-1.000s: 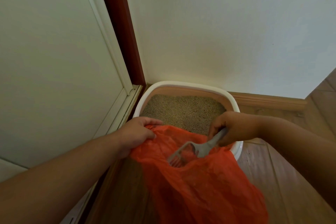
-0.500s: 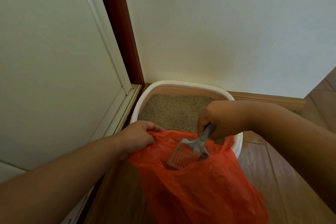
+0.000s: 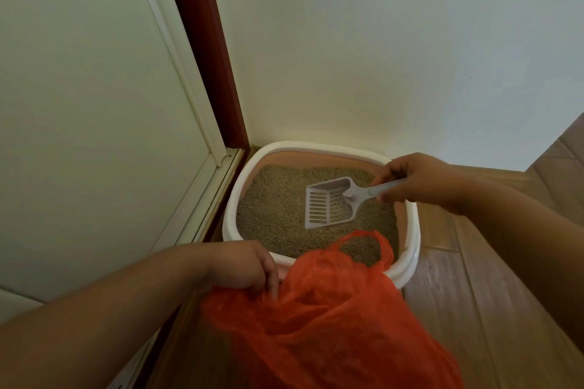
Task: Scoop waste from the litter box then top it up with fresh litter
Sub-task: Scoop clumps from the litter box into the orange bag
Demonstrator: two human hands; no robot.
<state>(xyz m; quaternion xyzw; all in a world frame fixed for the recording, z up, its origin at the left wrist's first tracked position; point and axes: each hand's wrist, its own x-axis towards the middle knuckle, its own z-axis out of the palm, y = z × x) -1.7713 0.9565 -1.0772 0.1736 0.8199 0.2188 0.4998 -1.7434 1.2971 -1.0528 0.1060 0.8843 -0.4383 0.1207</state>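
Note:
A white-rimmed litter box (image 3: 410, 230) with a pink inner wall stands in the room corner, filled with tan litter (image 3: 278, 208). My right hand (image 3: 414, 180) grips the handle of a grey slotted scoop (image 3: 328, 202), whose blade hangs over the litter and looks empty. My left hand (image 3: 246, 268) grips the rim of an orange plastic bag (image 3: 331, 325) in front of the box. One bag handle loops up over the box's near edge. The bag's contents are hidden.
A white wall (image 3: 395, 41) rises behind the box and a white door panel (image 3: 79, 104) with a dark red frame (image 3: 205, 47) stands to the left. Wooden floor (image 3: 458, 309) extends to the right and front.
My right hand has lifted the scoop out of the orange bag and carried it back over the litter. The bag has dropped lower and nearer with my left hand.

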